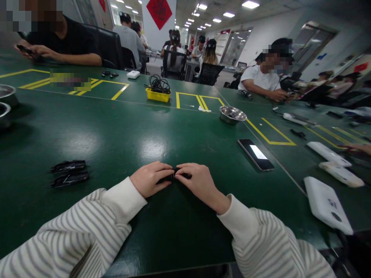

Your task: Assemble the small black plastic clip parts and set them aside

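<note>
My left hand and my right hand meet above the green table. Between their fingertips is a small black part, mostly covered, so its kind does not show. Both hands are closed on it, the left from its left side and the right with thumb and fingers pinched at its right end. To the left of my left hand, two long black plastic pieces lie side by side on the tabletop, apart from my hands.
A phone with a lit screen lies to the right. Behind it stands a metal bowl. A yellow bin of black cables is farther back. White devices line the right side. Co-workers sit across the table; metal bowls stand far left.
</note>
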### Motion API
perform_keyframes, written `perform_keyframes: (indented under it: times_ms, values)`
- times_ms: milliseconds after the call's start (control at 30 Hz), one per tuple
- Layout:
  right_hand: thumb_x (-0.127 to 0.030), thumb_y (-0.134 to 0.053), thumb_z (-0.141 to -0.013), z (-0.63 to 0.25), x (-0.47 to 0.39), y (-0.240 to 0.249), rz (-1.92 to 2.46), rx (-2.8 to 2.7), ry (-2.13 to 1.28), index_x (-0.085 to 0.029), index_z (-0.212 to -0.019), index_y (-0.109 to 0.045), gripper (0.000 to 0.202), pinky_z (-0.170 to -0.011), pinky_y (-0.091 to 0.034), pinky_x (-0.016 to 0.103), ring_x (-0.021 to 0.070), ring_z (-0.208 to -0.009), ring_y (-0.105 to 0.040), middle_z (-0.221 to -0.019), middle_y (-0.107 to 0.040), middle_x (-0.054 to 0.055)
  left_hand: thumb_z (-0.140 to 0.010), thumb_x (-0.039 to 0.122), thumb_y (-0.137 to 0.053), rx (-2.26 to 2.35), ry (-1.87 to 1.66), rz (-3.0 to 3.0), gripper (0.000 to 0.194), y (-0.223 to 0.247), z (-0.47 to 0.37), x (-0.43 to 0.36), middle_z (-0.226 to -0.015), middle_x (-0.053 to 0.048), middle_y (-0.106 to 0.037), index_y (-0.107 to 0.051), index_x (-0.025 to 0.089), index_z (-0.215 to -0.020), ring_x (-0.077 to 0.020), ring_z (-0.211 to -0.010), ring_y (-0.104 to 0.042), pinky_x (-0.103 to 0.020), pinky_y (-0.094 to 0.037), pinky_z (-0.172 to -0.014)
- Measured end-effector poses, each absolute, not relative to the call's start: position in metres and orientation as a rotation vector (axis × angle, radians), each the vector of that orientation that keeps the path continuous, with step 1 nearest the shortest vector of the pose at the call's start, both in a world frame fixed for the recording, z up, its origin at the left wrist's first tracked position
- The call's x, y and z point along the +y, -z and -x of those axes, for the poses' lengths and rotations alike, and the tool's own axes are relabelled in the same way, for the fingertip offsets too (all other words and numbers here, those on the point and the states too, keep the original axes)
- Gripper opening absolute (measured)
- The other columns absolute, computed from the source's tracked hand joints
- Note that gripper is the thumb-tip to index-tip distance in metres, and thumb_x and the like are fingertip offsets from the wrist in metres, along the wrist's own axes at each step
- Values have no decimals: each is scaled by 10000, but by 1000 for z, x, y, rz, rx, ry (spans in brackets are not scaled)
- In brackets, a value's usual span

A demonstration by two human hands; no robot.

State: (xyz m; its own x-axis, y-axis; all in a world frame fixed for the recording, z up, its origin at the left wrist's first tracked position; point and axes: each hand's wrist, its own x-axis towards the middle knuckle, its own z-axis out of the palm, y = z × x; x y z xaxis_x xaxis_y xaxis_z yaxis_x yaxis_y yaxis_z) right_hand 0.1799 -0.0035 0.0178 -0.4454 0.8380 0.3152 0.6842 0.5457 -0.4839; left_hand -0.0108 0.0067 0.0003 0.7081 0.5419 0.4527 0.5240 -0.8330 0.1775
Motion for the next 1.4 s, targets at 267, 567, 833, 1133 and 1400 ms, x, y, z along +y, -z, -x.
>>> perform_keyframes:
  times_ms: [267,567,833,1133,1400]
  values:
    - [-305,-563,-735,-184,-6,-20,1214,-2344,-323,-213,-838,-674,177,-821,-459,297,156,-887,-600,-981,-647,22,-773,231,-519,906,-782,-2859,243,2,12,9,-990,-97,-626,-591,129,-982,-186,-841,-593,-303,-510,-713]
    - [-227,-570,-730,-191,-3,-16,1145,-2371,-268,-200,-858,-663,161,-846,-460,269,144,-907,-596,-1011,-634,37,-788,248,-506,904,-823,-2850,237,5,7,14,-1000,-89,-626,-598,151,-984,-182,-832,-597,-312,-504,-721]
    - [-223,-558,-740,-215,3,-11,1152,-2325,-210,-200,-869,-659,165,-856,-461,284,151,-923,-591,-1021,-629,42,-790,258,-510,955,-807,-2810,239,9,-18,23,-1034,-81,-613,-596,170,-995,-177,-876,-585,-324,-481,-778]
    - [-232,-571,-714,-285,0,-12,1336,-2153,-238,-196,-827,-650,142,-863,-457,361,194,-925,-585,-990,-633,45,-804,241,-479,930,-649,-2923,270,5,-102,35,-1051,-54,-580,-548,205,-1062,-180,-881,-539,-306,-466,-749]
    - [-295,-592,-682,-310,1,-9,1482,-1987,-352,-186,-931,-572,272,-752,-498,343,181,-797,-607,-936,-624,46,-795,286,-473,1067,-589,-2917,443,2,-128,30,-1248,-72,-426,-381,258,-1227,-240,-985,-463,-403,-412,-790]
